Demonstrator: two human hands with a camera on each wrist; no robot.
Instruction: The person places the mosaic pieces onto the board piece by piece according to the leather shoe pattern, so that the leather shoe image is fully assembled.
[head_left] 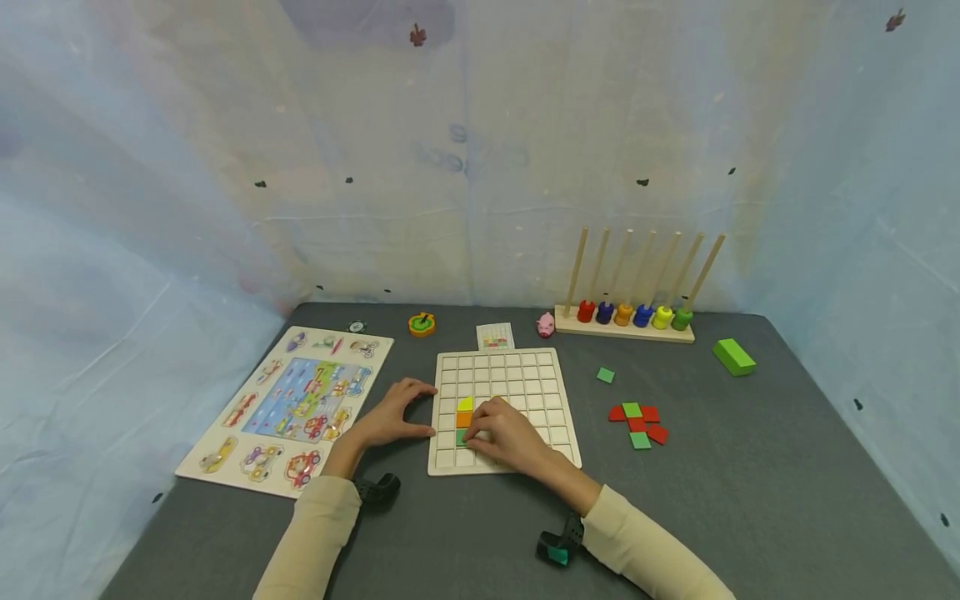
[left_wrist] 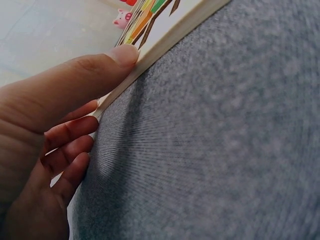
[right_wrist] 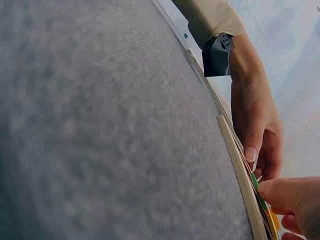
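Observation:
A wooden grid board [head_left: 528,371] lies flat on the grey table. My left hand [head_left: 392,417] is at its left edge, thumb and fingers spread apart; in the left wrist view the thumb [left_wrist: 90,72] touches the board's rim. Over the lower left cells, my right hand [head_left: 513,439] has its curled fingertips at a green tile [head_left: 461,437], pinching it at the board's surface. An orange tile [head_left: 464,419] and a yellow tile [head_left: 465,403] sit in the cells above it. The right hand hides part of the grid.
Loose red and green tiles [head_left: 636,424] lie to the right, near a single green tile [head_left: 605,375]. A picture puzzle [head_left: 247,450] lies left. Behind are a pattern card [head_left: 495,336], a pink pig [head_left: 546,324] and a peg stand [head_left: 622,331]. A green block [head_left: 734,357] is far right.

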